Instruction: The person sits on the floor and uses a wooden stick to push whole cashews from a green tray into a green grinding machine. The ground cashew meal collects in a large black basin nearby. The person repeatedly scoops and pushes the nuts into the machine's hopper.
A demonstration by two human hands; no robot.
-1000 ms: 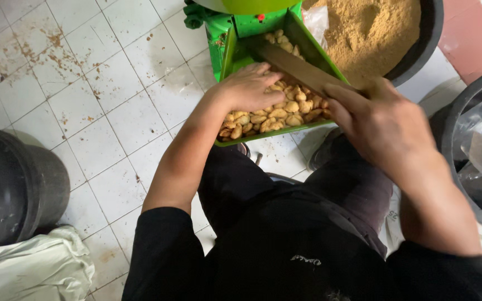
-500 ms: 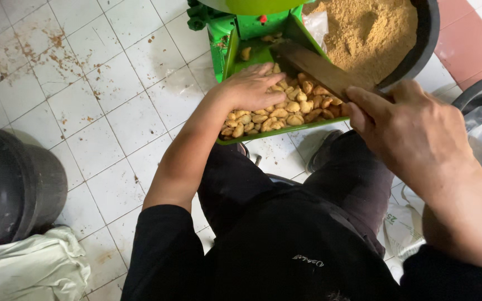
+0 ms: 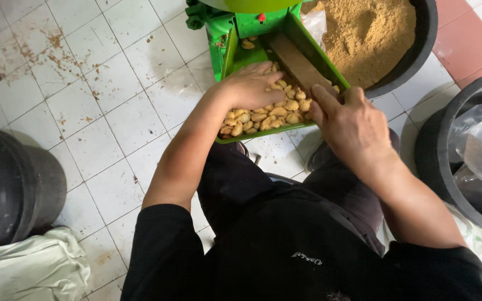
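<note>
Wooden pusher stick (image 3: 299,64): lies in the green feed tray (image 3: 314,49), over loose pale kernels (image 3: 263,117). Right hand (image 3: 352,125) grips its near end; stiff, light, best held there. Left hand (image 3: 249,86) rests flat, fingers spread, on kernels that look small and prone to scatter.

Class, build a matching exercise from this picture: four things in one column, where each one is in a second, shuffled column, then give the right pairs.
Things
1. left hand
2. right hand
3. brown powder
4. pale cloth

Places
A. in the dark round tub
B. on the floor by the black bin
C. palm down on the nuts in the green tray
D. gripping the wooden board

Pairs: 1-C, 2-D, 3-A, 4-B
</note>
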